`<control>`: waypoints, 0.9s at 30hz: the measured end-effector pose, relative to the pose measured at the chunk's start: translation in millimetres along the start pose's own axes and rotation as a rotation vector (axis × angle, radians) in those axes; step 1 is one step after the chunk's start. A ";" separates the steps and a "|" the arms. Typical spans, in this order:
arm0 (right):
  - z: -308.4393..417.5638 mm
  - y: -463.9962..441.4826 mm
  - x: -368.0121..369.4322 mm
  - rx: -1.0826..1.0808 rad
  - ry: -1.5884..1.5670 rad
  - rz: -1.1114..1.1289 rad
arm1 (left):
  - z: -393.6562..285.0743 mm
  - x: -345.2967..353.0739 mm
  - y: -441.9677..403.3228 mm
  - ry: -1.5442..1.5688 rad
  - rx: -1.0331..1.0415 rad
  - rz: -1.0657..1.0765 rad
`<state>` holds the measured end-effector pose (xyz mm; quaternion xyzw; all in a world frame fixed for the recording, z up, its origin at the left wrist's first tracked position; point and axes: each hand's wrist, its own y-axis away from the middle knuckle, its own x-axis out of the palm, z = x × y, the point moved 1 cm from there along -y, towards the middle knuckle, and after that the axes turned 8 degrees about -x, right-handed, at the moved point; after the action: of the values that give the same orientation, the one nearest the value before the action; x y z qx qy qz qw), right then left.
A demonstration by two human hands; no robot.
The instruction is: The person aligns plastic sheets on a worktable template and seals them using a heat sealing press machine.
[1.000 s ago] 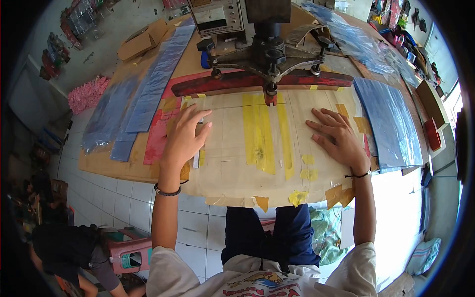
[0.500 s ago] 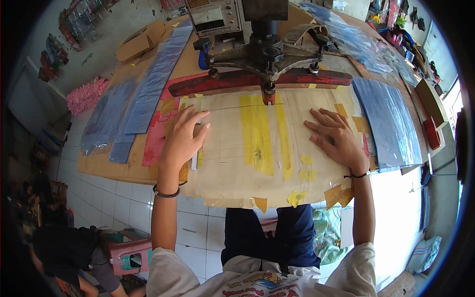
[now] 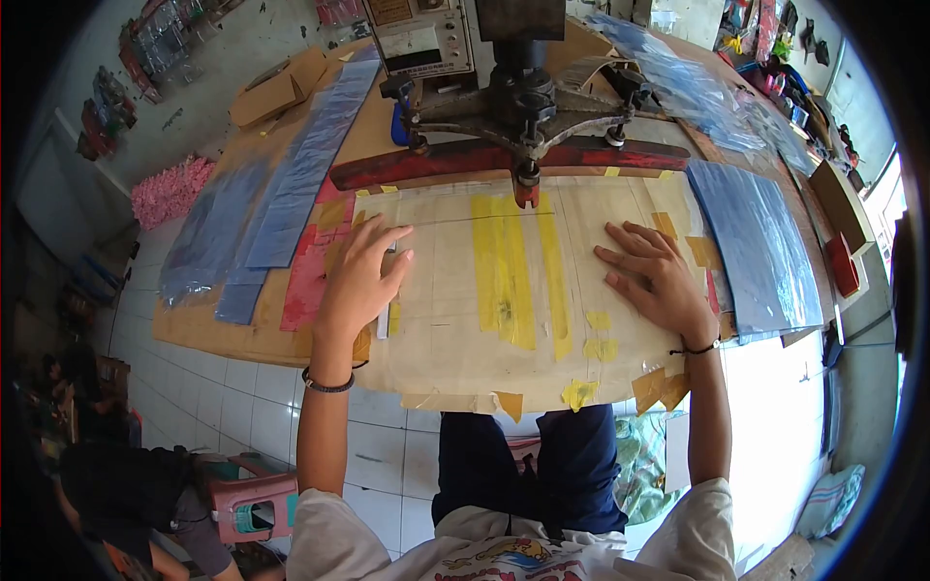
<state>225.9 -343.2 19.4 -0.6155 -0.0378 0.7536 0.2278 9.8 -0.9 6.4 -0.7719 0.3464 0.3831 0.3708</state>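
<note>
Bare and unclenched, the person's left hand (image 3: 363, 276) and right hand (image 3: 659, 278) lay well apart, palms down, on a broad tan flat board (image 3: 441, 290) whose near edge jutted past the brown wooden worktable (image 3: 208, 329). Torn brown and yellow tape scraps (image 3: 579, 393) clung along that near edge; long bright-yellow tape strips (image 3: 504, 290) ran up the middle, and thin dark lines crossed the pale surface. From where I stood, the left hand looked half open, fingers slightly bent, thumb set apart; a narrow white strip (image 3: 384, 322) showed just beside its wrist, though I could not tell whether the hand touched it. The right hand was spread wider, its fingers released on the board's right part. Beyond them, a long red-and-black bar (image 3: 426, 162) stretched along the far edge beneath a dark metal bracket (image 3: 533, 105), with blue-tinted plastic sheets (image 3: 760, 252) lying to the right. Farther back stood a grey metered control box (image 3: 421, 44).
</note>
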 end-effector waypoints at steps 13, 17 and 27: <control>0.1 -0.3 -1.7 0.004 -0.003 -0.001 | -3.3 -1.9 -0.5 0.009 0.002 -0.007; -0.1 -0.7 -1.5 0.012 0.003 0.004 | -2.1 -0.7 -1.0 0.011 -0.008 0.002; 0.5 -3.2 0.2 0.028 -0.019 0.013 | -1.5 -2.7 -0.5 0.001 -0.043 0.058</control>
<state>226.3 -340.2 20.4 -0.6053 -0.0252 0.7613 0.2311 9.5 -1.3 9.6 -0.7695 0.3604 0.4007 0.3427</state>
